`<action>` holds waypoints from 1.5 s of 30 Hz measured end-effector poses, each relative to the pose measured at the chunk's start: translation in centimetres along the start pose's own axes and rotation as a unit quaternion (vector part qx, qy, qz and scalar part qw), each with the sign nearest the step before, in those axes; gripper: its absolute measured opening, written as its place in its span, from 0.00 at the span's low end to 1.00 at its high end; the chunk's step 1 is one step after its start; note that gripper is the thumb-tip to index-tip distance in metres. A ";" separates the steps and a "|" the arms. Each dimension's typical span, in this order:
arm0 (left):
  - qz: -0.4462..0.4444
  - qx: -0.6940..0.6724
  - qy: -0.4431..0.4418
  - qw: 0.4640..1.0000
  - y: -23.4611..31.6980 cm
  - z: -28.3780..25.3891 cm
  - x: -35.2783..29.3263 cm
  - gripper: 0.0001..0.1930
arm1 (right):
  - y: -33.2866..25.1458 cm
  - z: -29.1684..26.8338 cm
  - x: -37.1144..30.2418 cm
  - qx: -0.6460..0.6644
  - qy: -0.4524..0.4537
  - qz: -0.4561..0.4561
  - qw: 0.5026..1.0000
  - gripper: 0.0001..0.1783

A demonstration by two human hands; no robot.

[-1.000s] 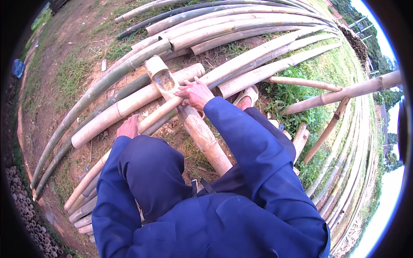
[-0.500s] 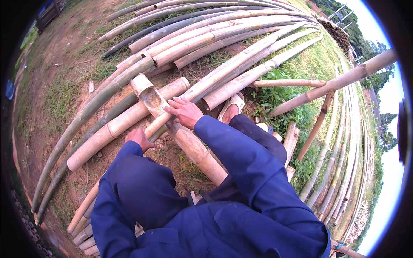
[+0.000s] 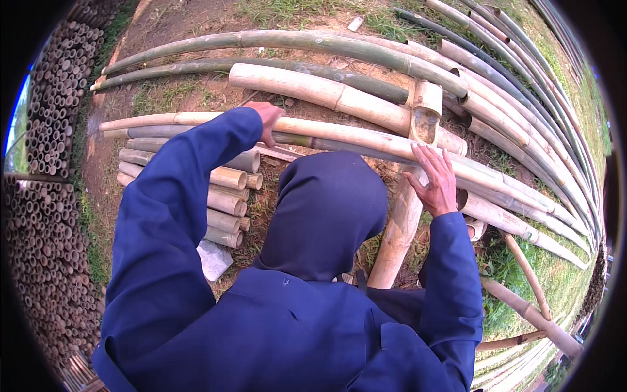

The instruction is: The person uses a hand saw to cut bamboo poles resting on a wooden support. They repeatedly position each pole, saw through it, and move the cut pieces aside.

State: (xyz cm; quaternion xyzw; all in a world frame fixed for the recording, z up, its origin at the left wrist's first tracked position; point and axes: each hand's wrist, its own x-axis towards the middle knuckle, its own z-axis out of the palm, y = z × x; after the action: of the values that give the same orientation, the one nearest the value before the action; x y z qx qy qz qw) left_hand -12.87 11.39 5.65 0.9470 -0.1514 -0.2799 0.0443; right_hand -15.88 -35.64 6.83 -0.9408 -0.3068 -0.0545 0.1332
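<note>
A long pale bamboo pole [image 3: 346,130] runs across in front of me, with a darker bamboo pole [image 3: 326,146] alongside its near edge. My left hand [image 3: 266,120] is closed round the pale pole, left of my raised knee. Farther right, my right hand [image 3: 434,181] lies against the same pole with its fingers stretched and spread and its thumb apart. Just beyond those fingertips is a bamboo piece with a scooped-out notch [image 3: 426,121]. A thick bamboo length [image 3: 397,228] slants from beneath the poles toward me.
Short cut bamboo pieces [image 3: 225,200] are piled at the left, near a pale block [image 3: 214,260]. Long green bamboo poles [image 3: 287,40] lie beyond, and more spread to the right. Tall stacks of bamboo [image 3: 46,242] show cut ends at the far left. A bamboo frame [image 3: 522,310] stands right.
The view has swung left, bringing the bamboo stacks into sight. My hands are now farther apart along the pole, the left one farther out to the left. The right hand's fingers are more spread.
</note>
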 end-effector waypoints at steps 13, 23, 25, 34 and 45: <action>-0.151 -0.016 -0.022 0.988 -15.5 -1.3 -4.4 0.39 | 2.5 1.3 5.8 -0.100 -0.071 0.051 0.991 0.55; -0.198 -0.067 -0.017 0.978 -17.3 -0.1 -3.7 0.41 | 4.2 2.2 4.2 -0.049 -0.051 -0.041 0.997 0.33; -0.194 -0.063 -0.019 0.979 -17.9 -0.3 -3.4 0.42 | 4.4 1.7 4.2 -0.042 -0.071 -0.009 0.997 0.28; -0.192 -0.075 -0.035 0.978 -18.3 -1.5 -3.0 0.44 | 5.3 0.3 5.1 0.028 0.034 -0.048 0.998 0.21; -0.208 -0.034 -0.033 0.977 -13.4 -3.1 -3.8 0.50 | 9.0 1.8 5.1 0.161 -0.015 0.002 0.987 0.27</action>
State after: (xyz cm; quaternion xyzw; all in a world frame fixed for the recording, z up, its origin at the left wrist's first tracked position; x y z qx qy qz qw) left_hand -10.66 25.32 7.97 0.9459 0.0571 -0.3190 0.0124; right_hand -6.38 -39.26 4.11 -0.9083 -0.3120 0.0096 0.2786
